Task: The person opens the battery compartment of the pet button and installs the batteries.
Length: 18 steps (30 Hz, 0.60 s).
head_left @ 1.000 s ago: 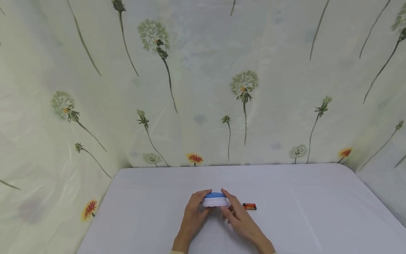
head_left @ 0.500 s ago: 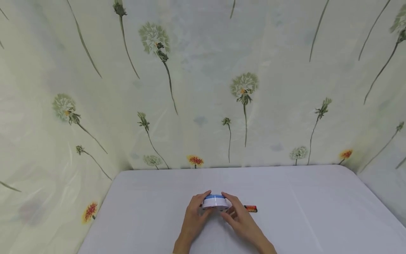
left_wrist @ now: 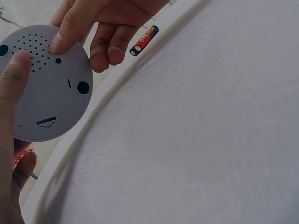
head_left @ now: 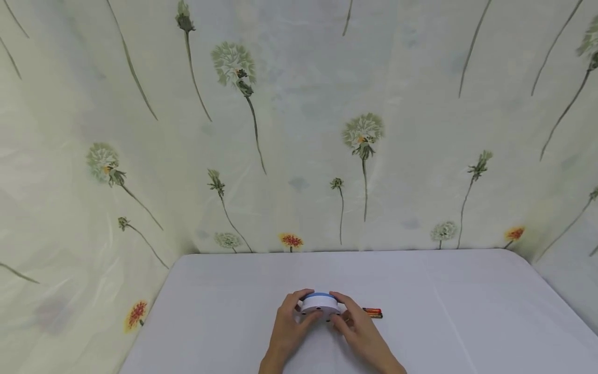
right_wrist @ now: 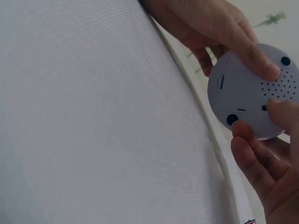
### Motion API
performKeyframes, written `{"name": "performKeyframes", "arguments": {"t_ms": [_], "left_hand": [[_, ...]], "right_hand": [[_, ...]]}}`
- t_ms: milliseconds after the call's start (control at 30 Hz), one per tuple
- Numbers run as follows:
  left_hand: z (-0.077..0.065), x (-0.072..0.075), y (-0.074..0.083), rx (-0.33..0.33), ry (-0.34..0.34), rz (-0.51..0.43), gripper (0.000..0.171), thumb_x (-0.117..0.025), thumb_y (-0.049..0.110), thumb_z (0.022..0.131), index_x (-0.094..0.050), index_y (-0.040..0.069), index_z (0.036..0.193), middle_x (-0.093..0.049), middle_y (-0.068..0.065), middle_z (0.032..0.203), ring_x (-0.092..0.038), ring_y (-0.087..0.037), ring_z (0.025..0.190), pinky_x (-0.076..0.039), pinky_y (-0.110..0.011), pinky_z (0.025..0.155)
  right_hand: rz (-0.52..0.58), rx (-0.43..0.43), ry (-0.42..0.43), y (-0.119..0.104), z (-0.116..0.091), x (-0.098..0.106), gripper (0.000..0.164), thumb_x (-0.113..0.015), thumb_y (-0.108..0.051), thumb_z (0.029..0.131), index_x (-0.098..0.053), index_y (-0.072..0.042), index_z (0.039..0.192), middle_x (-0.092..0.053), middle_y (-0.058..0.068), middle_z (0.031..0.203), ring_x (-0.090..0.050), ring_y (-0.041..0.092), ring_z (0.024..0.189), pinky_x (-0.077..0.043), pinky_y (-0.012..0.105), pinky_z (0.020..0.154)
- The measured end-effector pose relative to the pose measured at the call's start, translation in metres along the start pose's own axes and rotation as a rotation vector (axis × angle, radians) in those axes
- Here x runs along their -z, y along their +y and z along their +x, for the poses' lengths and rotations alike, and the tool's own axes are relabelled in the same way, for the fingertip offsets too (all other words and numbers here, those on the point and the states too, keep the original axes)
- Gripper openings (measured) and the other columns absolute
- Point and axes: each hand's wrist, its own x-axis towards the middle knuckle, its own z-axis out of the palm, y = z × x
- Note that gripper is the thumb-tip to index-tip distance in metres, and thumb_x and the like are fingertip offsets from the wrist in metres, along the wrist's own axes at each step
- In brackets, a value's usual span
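Both hands hold a round white device with a blue top (head_left: 320, 303) above the table. My left hand (head_left: 290, 327) grips its left side, fingers over the top edge and thumb on the underside. On the right side, my right hand (head_left: 358, 328) pinches it the same way. In the left wrist view the grey-white underside (left_wrist: 51, 100) shows a cluster of small holes, dark round feet and a small latched slot. Both thumbs press near the holes in the right wrist view, where the underside (right_wrist: 243, 88) faces the camera too.
Two red-and-black batteries (head_left: 374, 312) lie side by side on the white-covered table (head_left: 224, 311), just right of my right hand. Behind the table hangs a curtain (head_left: 299, 130) printed with dandelions. The table's rounded back edge runs along its foot.
The device has tilted so its underside turns toward me, with its feet now showing. Both thumbs have come onto that underside. The whole head view has shifted slightly.
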Motion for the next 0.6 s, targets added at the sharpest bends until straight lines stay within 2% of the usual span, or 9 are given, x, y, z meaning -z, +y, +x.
{"name": "performKeyframes", "arguments": {"t_ms": [100,167,300,433,600], "left_hand": [[-0.0021,-0.0008,0.0002,0.001,0.001,-0.014,0.049,-0.069,0.042,0.081,-0.058,0.019,0.123,-0.065,0.006,0.111,-0.055,-0.004,0.089,-0.045,-0.022,0.073],[-0.0031,-0.0012,0.0005,0.010,0.001,-0.028,0.049,-0.070,0.042,0.081,-0.058,0.019,0.122,-0.066,0.007,0.111,-0.056,-0.004,0.089,-0.046,-0.022,0.073],[-0.0023,-0.0004,0.0020,0.028,-0.004,-0.042,0.048,-0.069,0.043,0.081,-0.058,0.021,0.122,-0.065,0.011,0.112,-0.056,-0.003,0.091,-0.046,-0.021,0.074],[0.0007,0.0010,0.0019,-0.017,0.003,-0.049,0.052,-0.070,0.041,0.081,-0.054,0.022,0.127,-0.064,0.007,0.116,-0.057,-0.004,0.095,-0.047,-0.021,0.075],[0.0029,0.0016,0.0003,-0.076,-0.007,-0.110,0.069,-0.078,0.034,0.075,-0.047,0.018,0.135,-0.061,-0.003,0.123,-0.058,-0.011,0.104,-0.049,-0.023,0.075]], "right_hand": [[-0.011,0.031,0.020,0.0088,-0.0020,-0.0026,0.045,-0.060,-0.024,0.092,-0.047,-0.020,0.135,-0.064,-0.006,0.085,-0.062,0.003,0.065,-0.050,0.020,0.063],[-0.017,0.054,0.035,0.0086,-0.0034,-0.0035,0.044,-0.060,-0.023,0.092,-0.048,-0.018,0.134,-0.064,-0.007,0.079,-0.061,0.002,0.063,-0.049,0.020,0.062],[-0.010,0.045,0.052,0.0069,-0.0036,-0.0041,0.042,-0.060,-0.024,0.093,-0.049,-0.019,0.133,-0.064,-0.007,0.073,-0.061,0.003,0.061,-0.049,0.020,0.060],[-0.012,-0.005,0.061,0.0038,-0.0003,-0.0043,0.042,-0.059,-0.028,0.093,-0.049,-0.021,0.133,-0.065,-0.007,0.080,-0.060,0.003,0.062,-0.049,0.020,0.060],[-0.017,-0.078,0.074,0.0001,0.0021,-0.0035,0.040,-0.060,-0.029,0.092,-0.052,-0.019,0.131,-0.065,-0.006,0.088,-0.061,0.002,0.061,-0.049,0.020,0.060]]}}
